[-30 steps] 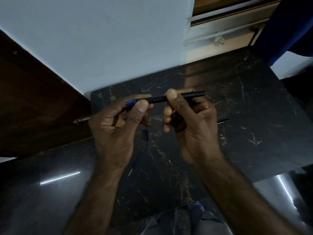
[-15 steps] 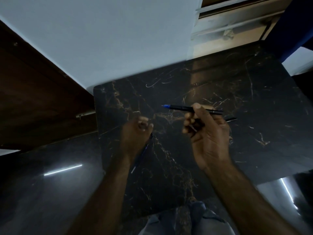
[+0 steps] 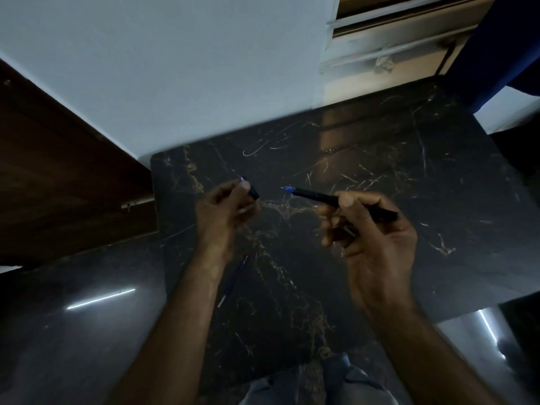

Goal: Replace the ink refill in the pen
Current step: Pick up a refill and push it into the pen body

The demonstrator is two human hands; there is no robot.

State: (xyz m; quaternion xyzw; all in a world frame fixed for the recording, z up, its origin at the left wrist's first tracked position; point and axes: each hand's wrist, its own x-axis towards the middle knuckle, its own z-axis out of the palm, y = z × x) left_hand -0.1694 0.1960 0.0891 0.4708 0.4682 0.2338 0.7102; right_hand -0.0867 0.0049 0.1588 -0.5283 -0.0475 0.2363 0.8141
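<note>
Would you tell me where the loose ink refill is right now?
In the head view, the loose ink refill lies on the dark marble table, left of centre, beside the left forearm and below the left hand.

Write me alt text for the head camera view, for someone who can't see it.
The right hand holds a slim black pen with a blue tip above a dark gold-veined marble table, apart from a short dark pen piece pinched in the left hand. A thin blue ink refill lies on the table beside the left forearm.
</note>
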